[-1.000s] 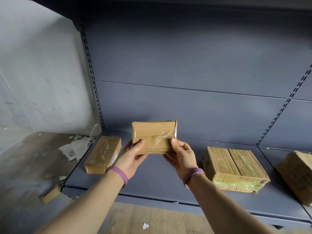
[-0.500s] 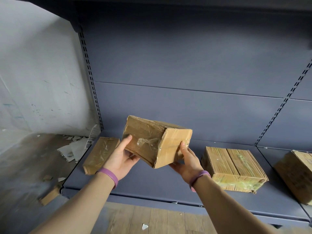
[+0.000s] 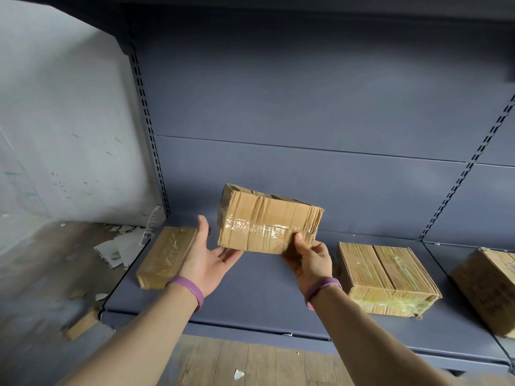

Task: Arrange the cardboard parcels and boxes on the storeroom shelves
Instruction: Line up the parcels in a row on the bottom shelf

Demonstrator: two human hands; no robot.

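Observation:
A small taped cardboard box (image 3: 267,221) is held in the air above the grey metal shelf (image 3: 250,288). My right hand (image 3: 312,260) grips its lower right corner, thumb on the front face. My left hand (image 3: 209,254) is spread open at the box's lower left, fingertips under its bottom edge, thumb apart from it. On the shelf lie a flat parcel (image 3: 164,257) at the left, a larger box (image 3: 387,277) at the right, and another box (image 3: 490,288) at the far right edge.
The shelf's blue back panel (image 3: 306,121) rises behind, with slotted uprights (image 3: 147,129). A white wall (image 3: 61,121) stands at the left. Torn paper scraps (image 3: 117,246) and a cardboard piece (image 3: 80,327) litter the floor beside the shelf. Wooden floor (image 3: 250,363) lies below.
The box has been turned in my hands, so its long taped face now points at me. My left hand has let go of its side and opened underneath it.

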